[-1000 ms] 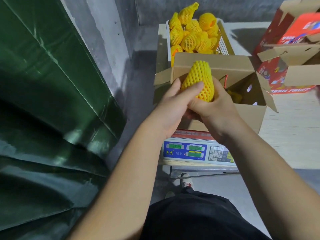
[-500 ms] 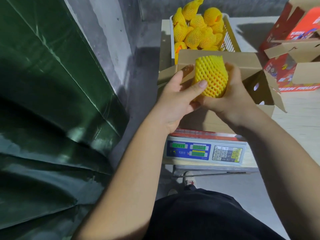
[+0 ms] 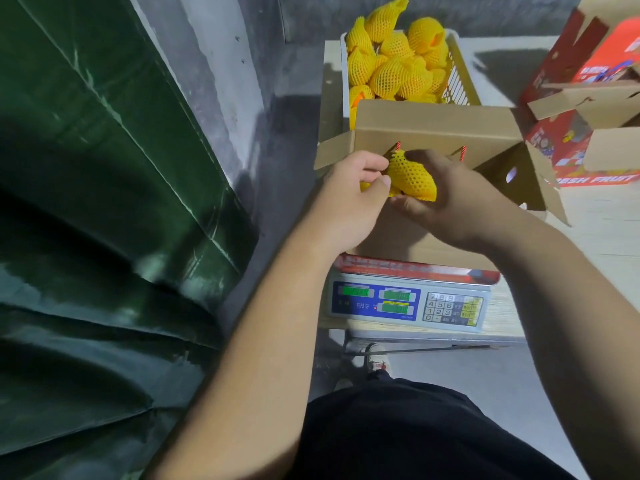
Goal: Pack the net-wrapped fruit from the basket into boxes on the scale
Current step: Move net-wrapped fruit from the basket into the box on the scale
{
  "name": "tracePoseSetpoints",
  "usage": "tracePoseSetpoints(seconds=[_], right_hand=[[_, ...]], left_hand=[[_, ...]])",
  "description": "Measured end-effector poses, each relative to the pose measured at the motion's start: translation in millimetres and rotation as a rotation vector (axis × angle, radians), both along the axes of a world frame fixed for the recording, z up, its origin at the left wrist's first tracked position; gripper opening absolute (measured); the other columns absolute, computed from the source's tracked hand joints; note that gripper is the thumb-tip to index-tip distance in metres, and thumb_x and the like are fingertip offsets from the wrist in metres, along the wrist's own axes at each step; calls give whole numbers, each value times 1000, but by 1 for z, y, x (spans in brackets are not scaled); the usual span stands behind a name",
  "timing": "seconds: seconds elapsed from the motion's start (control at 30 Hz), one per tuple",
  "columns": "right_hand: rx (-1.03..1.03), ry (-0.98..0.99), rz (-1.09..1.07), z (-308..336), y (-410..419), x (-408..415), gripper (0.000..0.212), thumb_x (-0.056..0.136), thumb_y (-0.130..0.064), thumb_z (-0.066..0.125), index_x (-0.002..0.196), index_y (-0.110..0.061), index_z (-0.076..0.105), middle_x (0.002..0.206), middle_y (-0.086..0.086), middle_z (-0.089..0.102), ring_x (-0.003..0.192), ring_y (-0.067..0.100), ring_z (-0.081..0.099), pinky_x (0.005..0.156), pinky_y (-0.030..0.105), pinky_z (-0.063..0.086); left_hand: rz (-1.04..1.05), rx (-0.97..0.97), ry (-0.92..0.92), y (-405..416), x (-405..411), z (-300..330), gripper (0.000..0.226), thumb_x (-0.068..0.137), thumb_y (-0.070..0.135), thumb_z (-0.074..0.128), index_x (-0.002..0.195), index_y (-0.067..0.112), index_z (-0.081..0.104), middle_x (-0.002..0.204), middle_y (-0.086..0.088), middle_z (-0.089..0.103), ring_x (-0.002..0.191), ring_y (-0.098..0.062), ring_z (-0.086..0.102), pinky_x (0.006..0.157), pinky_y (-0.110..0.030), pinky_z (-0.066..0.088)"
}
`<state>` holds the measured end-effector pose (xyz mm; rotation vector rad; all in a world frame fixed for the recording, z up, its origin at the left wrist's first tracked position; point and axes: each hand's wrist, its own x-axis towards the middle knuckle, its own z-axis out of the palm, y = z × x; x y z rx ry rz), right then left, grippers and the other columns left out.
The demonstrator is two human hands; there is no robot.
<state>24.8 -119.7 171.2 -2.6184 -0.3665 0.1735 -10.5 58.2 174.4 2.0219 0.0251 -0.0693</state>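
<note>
Both grips closed on net-wrapped fruit (image 3: 412, 174), left hand (image 3: 349, 199), right hand (image 3: 446, 199), fruit partly hidden

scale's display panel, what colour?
Blue panel with green lit readouts on the grey electronic scale; head view.

1. Net-wrapped fruit (image 3: 412, 176): one piece in yellow foam mesh, tilted, gripped between the fingers (image 3: 372, 168) of both hands, over the open box.
2. Cardboard box (image 3: 436, 131): brown, flaps open, directly under and behind the fingers; it sits on the scale.
3. Scale (image 3: 408, 304): digital, green readouts and keypad, nearer the person than the fingers.
4. Basket (image 3: 457, 74): pale slatted crate heaped with yellow netted fruit, beyond the fingers, behind the box.
</note>
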Motion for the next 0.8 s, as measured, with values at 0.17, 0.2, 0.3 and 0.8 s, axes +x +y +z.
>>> tracePoseSetpoints(seconds=[0.17,0.2,0.3,0.8], right_hand=[[77,-73,122,3,8,-16,51,99,-34,67,146,-21,53,136,8,63,120,28,60,96,40,51],[100,-84,123,3,9,-18,48,99,-32,67,144,-19,55,134,8,65,118,27,61,96,41,51],[123,-103,116,2,9,-23,43,100,-30,66,141,-19,57,130,7,67,113,26,64,92,42,53],[198,-94,106,-2,2,-8,41,99,-28,67,138,-20,61,126,-1,68,107,13,61,87,22,43]], left_hand=[[-15,107,-47,0,-7,-3,29,105,28,60,135,30,63,127,12,66,111,1,58,79,-6,37],[-21,119,-51,-2,-8,-2,29,105,27,61,134,29,64,127,11,66,111,0,59,79,-6,38],[-36,145,-52,-4,-12,-1,29,105,27,61,134,28,63,128,9,65,112,-4,60,81,-8,41],[24,137,-87,-4,0,-7,25,106,27,60,130,27,67,121,11,69,109,-3,63,88,-16,48]])
